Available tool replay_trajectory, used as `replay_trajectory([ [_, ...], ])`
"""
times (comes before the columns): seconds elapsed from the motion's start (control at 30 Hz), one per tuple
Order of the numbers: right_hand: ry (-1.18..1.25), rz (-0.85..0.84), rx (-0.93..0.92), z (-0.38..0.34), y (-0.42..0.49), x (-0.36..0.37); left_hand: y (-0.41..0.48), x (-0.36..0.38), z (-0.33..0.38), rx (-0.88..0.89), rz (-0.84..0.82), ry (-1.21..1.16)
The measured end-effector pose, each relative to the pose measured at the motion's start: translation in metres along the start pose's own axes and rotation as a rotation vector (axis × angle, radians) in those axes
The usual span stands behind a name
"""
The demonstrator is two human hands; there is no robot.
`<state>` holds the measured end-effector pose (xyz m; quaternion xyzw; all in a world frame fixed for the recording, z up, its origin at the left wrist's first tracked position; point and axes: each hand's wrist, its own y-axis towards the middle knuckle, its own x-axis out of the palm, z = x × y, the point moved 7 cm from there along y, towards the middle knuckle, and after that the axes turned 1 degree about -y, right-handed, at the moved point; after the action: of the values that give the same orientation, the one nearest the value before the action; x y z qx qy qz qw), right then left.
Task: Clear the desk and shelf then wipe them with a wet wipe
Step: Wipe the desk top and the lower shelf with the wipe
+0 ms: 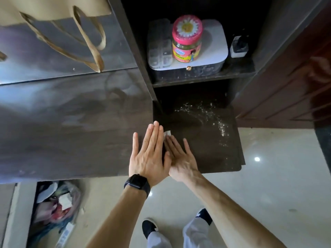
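Note:
My left hand [149, 154] lies flat, fingers together, on the dark wooden desk [71, 126] at its right edge; a black watch is on that wrist. My right hand [180, 158] presses flat on the lower dark shelf board [211, 144] beside it, fingers spread over a white wet wipe [167, 134], of which only a corner shows. Wet droplets glisten on the board's far right part. On the upper shelf [232, 72] a pink-lidded jar [187, 39] stands on a white box [213, 56].
A beige bag with long straps [86, 38] hangs over the desk's back. A clear plastic organiser [159, 45] and a small white-and-black device [239, 46] share the upper shelf. Clutter and a bag [57, 203] lie under the desk. My feet [148, 228] stand on pale floor tiles.

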<state>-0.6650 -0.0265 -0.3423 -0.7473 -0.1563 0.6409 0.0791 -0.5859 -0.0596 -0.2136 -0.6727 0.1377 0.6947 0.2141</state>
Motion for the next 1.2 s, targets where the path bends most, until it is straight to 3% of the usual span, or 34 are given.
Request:
replay_trajectory([
  [0.33,0.101,-0.003,0.232,0.059,0.101,-0.042,0.005,-0.004,0.000,-0.018,-0.021,0.016],
  [0.53,0.153,-0.018,0.420,0.102,0.114,-0.053,0.002,-0.001,-0.001,-0.024,-0.034,0.023],
  [0.8,0.281,-0.002,0.879,0.163,0.053,-0.049,0.003,-0.001,-0.001,-0.014,-0.059,0.017],
  [1.07,0.397,0.010,0.998,0.145,-0.023,-0.023,0.002,-0.003,-0.001,-0.007,-0.037,0.006],
  [1.2,0.478,0.127,0.966,0.130,-0.067,-0.006,-0.001,-0.004,0.000,0.000,-0.033,-0.008],
])
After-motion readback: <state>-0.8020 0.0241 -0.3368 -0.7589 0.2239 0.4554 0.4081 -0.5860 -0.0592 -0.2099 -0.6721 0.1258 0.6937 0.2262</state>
